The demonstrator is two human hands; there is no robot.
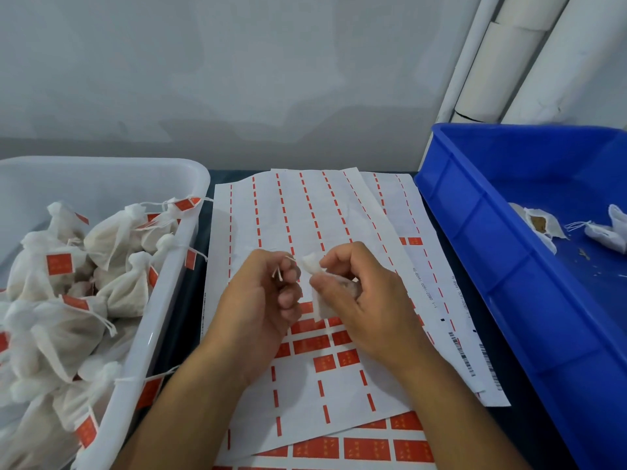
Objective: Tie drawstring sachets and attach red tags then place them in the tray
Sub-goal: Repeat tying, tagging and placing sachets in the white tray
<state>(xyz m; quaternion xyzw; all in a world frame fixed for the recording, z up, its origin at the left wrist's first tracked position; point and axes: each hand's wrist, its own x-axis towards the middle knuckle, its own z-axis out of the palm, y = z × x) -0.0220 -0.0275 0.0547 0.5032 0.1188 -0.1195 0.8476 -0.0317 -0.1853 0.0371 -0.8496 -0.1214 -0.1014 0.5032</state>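
I am watching both hands working just above the sticker sheets [305, 212] in the middle of the table; the right hand [366, 300] is holding the sachet [320, 305], its fingers curled round the white cloth body with the gathered neck poking out toward the left; the left hand [261, 300] is sitting just beside it, its fingers folded in and pinching the drawstring ends [279, 273], which are sticking out between them.

The relation that matters here, as I am reading it: the sachet's long axis is running from the right palm up and leftward, so the neck is pointing straight at the left fingers, with the cord bridging the small gap; I am judging that the tightening pull should go leftward, away from the right hand.

The tray [159, 300] of finished, red-tagged sachets [118, 286] is lying to the left, nearer the left hand; the blue bin [475, 212] with untied sachets [539, 225] is standing to the right.
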